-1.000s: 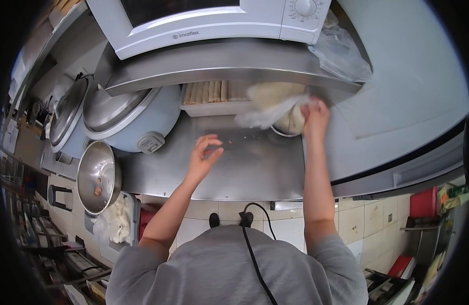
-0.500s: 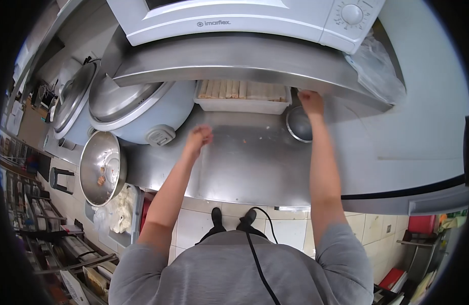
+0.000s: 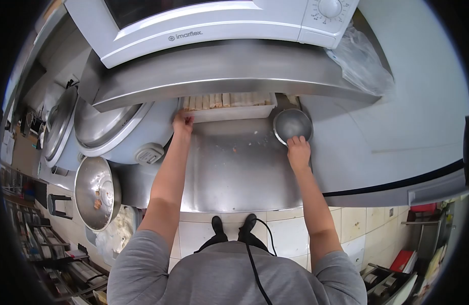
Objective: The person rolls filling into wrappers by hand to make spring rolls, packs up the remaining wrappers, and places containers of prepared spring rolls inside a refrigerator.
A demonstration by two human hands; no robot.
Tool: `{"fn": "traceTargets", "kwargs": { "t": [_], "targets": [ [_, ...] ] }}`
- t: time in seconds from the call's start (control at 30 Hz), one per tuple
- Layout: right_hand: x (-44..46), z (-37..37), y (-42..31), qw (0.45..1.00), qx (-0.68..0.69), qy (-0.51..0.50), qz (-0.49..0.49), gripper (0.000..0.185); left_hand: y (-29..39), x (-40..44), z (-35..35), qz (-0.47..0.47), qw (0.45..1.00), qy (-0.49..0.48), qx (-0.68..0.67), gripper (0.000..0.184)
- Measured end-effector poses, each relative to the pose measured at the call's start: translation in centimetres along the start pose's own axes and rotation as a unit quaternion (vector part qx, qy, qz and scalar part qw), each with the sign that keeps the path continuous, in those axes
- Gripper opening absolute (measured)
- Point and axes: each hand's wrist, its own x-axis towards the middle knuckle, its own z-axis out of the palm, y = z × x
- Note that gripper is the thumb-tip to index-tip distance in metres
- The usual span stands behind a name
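Observation:
Under the steel shelf sits a white plastic tray (image 3: 229,115) filled with rolled spring rolls (image 3: 219,100) laid side by side. My left hand (image 3: 182,123) is at the tray's front left corner, its fingers closed on the edge. At the tray's right end stands a small round metal bowl (image 3: 294,123), which seems to hold some liquid. My right hand (image 3: 299,151) has its fingers bent over the bowl's near rim, the fingertips at or just inside it.
Two large rice cookers (image 3: 110,127) stand at the left. A big steel bowl (image 3: 98,195) with food scraps sits at the counter's left edge. Overhead are the steel shelf (image 3: 219,73) and a microwave (image 3: 219,23). A plastic bag (image 3: 360,63) hangs at the right. Crumbs dot the steel counter (image 3: 234,173).
My left hand has gone from over the counter to the tray's left corner. My right hand has come back from behind the small bowl to its near rim. The view has shifted slightly.

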Motion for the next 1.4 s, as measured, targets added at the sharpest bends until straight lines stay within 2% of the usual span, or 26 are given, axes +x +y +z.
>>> {"fn": "traceTargets", "kwargs": {
  "t": [0.07, 0.17, 0.27, 0.37, 0.43, 0.57, 0.63, 0.9, 1.0, 1.13, 1.17, 1.23, 1.4],
  "targets": [
    [-1.2, -0.7, 0.0, 0.999, 0.036, 0.000, -0.018, 0.013, -0.3, -0.1, -0.4, -0.007, 1.000, -0.027, 0.012, 0.014],
    [-3.5, -1.8, 0.0, 0.997, 0.078, 0.004, -0.020, 0.010, -1.1, -4.8, -0.5, 0.027, 0.999, 0.003, 0.018, 0.011],
    [-5.0, -4.4, -0.3, 0.994, 0.108, 0.002, -0.015, 0.011, -2.3, -7.7, -2.2, -0.001, 0.997, -0.049, 0.056, 0.011],
    [-6.3, -7.2, -0.4, 0.993, 0.116, -0.006, -0.031, 0.016, -3.5, -12.5, -3.1, -0.034, 0.995, -0.090, 0.024, 0.011],
    [-6.8, -8.8, 0.0, 0.992, 0.114, -0.016, -0.043, 0.016, -4.2, -15.4, -3.6, -0.092, 0.989, -0.119, 0.003, 0.013],
    [-6.6, -12.3, 0.1, 0.992, 0.110, -0.016, -0.063, 0.019, -6.0, -22.0, -5.3, -0.113, 0.987, -0.109, -0.016, 0.015],
    [-5.9, -14.0, 0.3, 0.992, 0.104, -0.015, -0.072, 0.020, -6.4, -24.6, -6.9, -0.159, 0.982, -0.094, -0.043, 0.016],
    [-0.3, -18.7, -1.0, 0.976, 0.111, 0.011, -0.188, 0.018, -3.1, -30.7, -13.1, -0.133, 0.989, -0.061, -0.012, 0.017],
    [1.6, -19.3, -4.3, 0.958, 0.118, 0.010, -0.261, 0.017, -3.6, -30.5, -16.2, -0.122, 0.987, -0.091, -0.048, 0.024],
    [3.7, -19.1, -12.0, 0.911, 0.192, 0.018, -0.364, 0.018, -2.8, -30.3, -16.8, -0.163, 0.978, -0.122, -0.045, 0.027],
    [4.3, -19.2, -14.5, 0.887, 0.228, 0.015, -0.402, 0.018, -2.9, -29.7, -17.1, -0.148, 0.981, -0.115, -0.055, 0.027],
    [4.9, -19.4, -19.8, 0.841, 0.289, 0.004, -0.457, 0.018, -2.4, -29.0, -18.2, -0.217, 0.959, -0.181, -0.004, 0.020],
    [6.4, -16.6, -35.6, 0.748, 0.383, -0.011, -0.543, 0.014, 1.9, -29.0, -22.9, -0.207, 0.961, -0.176, 0.057, 0.020]
  ]
}}
